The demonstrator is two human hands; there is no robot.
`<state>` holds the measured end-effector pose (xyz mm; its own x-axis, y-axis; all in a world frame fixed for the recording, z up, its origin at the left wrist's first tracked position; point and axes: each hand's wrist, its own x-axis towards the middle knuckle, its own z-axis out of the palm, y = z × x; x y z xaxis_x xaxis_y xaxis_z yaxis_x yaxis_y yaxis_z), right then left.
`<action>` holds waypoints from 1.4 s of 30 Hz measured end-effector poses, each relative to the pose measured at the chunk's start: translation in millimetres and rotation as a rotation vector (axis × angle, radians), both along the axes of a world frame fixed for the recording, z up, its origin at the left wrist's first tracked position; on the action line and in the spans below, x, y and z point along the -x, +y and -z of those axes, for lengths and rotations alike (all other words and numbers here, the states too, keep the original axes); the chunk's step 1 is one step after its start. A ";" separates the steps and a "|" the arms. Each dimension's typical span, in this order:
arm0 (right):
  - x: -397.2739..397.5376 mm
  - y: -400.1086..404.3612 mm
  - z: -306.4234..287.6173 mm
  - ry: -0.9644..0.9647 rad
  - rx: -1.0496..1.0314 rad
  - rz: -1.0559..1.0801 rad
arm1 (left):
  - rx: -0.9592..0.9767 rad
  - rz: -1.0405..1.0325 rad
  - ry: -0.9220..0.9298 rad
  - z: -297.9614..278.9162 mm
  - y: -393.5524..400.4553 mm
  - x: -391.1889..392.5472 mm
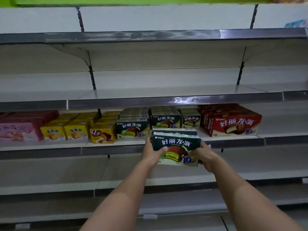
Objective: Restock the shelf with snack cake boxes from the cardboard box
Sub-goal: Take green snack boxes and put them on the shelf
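Left hand [150, 151] grips the left end of the dark green snack cake box [176, 148], thumb laid across the printed front, fingers wrapped behind. I read a second identical box stacked behind or on top of it, its upper edge just showing, so I may be carrying two at once.

Box long axis runs left to right, parallel to the shelf edge [116, 150], front face toward me.

Right hand [202, 155] pinches the right end, thumb on the front near the lower corner, fingers curled round the side.

Both hands equally near; the load sits between them, held just in front of the shelf lip.

Target gap lies straight ahead and slightly up: the open slot before the middle green stack [165, 121], between the left green stack [132, 128] and the red boxes [233, 124]. Judgement: push forward, keep level. Cardboard supply box not in view.
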<state>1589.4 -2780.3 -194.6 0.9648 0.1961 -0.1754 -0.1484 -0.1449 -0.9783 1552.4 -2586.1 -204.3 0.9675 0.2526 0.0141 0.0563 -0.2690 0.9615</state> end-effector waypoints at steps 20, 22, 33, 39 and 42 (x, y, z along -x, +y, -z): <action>-173.3 21.5 21.7 -0.174 0.273 0.049 | -0.499 -0.317 0.116 23.5 9.1 -160.5; -183.0 23.7 27.7 -0.192 0.313 0.040 | -0.461 -0.339 0.090 32.6 8.2 -165.9; -212.1 28.9 50.5 -0.236 0.491 -0.048 | -0.550 -0.378 0.101 46.8 10.3 -181.9; -221.7 39.1 53.1 -0.234 0.462 -0.022 | -0.415 -0.516 0.108 47.2 4.3 -192.9; -227.4 42.6 53.1 -0.216 0.441 0.003 | -0.336 -0.548 0.109 47.2 1.9 -199.0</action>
<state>1816.9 -2737.7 -247.6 0.9887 0.1453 -0.0374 0.0497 -0.5525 -0.8320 1751.4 -2584.2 -251.5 0.7004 0.7084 0.0874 0.3630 -0.4590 0.8109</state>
